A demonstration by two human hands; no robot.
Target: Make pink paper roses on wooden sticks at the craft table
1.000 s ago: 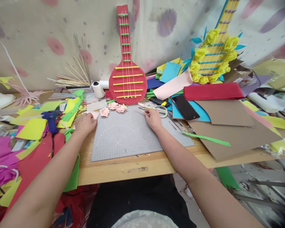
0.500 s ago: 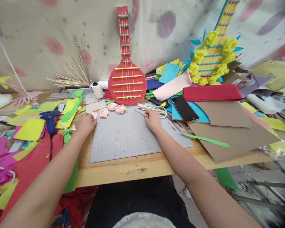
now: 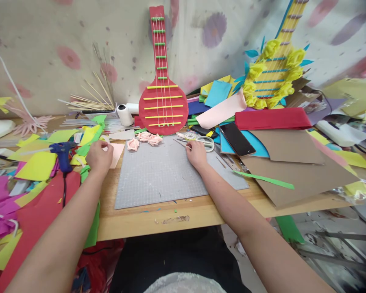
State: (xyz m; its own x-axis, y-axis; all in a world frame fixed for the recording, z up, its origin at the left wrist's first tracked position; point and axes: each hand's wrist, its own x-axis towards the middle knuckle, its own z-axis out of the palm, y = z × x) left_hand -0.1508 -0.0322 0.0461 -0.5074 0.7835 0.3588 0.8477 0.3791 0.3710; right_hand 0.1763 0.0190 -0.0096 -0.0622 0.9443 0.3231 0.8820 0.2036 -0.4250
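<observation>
My left hand (image 3: 100, 158) is over the left side of the table, fingers curled into a pinch. Something small and pale shows at the fingertips, too small to name. Just right of it lies a pale pink paper piece (image 3: 117, 155), beside the grey cutting mat (image 3: 158, 175). Several pink paper roses (image 3: 144, 136) sit at the mat's back edge. My right hand (image 3: 196, 154) rests on the mat, its fingers closed on a thin pointed stick (image 3: 181, 143). Behind that hand lie white-handled scissors (image 3: 210, 143); I cannot tell whether the stick is part of them.
A red paper lute (image 3: 164, 109) stands behind the mat, a yellow flowered one (image 3: 271, 73) at the right. A blue glue gun (image 3: 63, 156) lies among paper scraps at left. A phone (image 3: 237, 139) and brown cardboard (image 3: 293, 179) are at right.
My left hand has moved left, off the pink paper piece, which now shows more fully on the table. My right hand has stayed in place.
</observation>
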